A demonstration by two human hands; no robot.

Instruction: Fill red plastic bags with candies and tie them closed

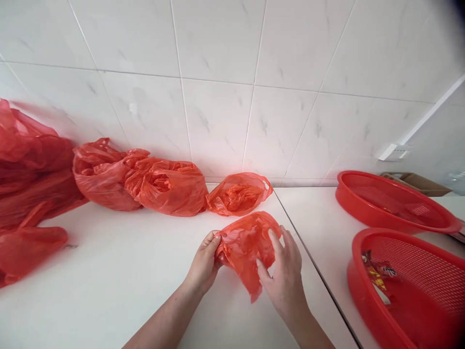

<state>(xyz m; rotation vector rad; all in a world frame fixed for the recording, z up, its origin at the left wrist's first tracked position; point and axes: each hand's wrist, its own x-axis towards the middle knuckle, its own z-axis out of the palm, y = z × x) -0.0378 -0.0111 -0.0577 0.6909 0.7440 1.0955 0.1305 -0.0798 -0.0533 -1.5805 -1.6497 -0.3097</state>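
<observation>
Head view, lower centre of the frame: both hands are gripping one crumpled red plastic bag (247, 245) just above the white bench (119, 271). Left hand (204, 264) is pinching the bag's left edge with curled fingers; right hand (285, 271) is pressing its fingers into the right side, thumb lying on the front, with a loose tail of film hanging down between the two.

Surroundings, listed from centre outward:
- Small red bag (240, 194), thin translucent film, handle loop showing at its right end, lying just behind the held bag, near it but apart, at the foot of the wall.
- Two fuller red bags (141, 179), wrinkled and glossy, touching one another, sitting left of centre against the wall.
- Heap of red bags (29, 179), blurred, filling the left edge of the frame and spreading onto the bench.
- White tiled wall (218, 97), smooth, faintly marbled, with grey grout lines, taking up the upper half.
- Dark seam (308, 257) running down the bench just right of the hands.
- Two round red plastic baskets, fine mesh walls: farther one (392, 203) at middle right; nearer one (407, 286) at lower right, holding printed wrappers (378, 274).
- Cardboard box (417, 182), brown, partly hidden behind the farther basket.

Nothing is lying between the hands and the bags at the wall.
</observation>
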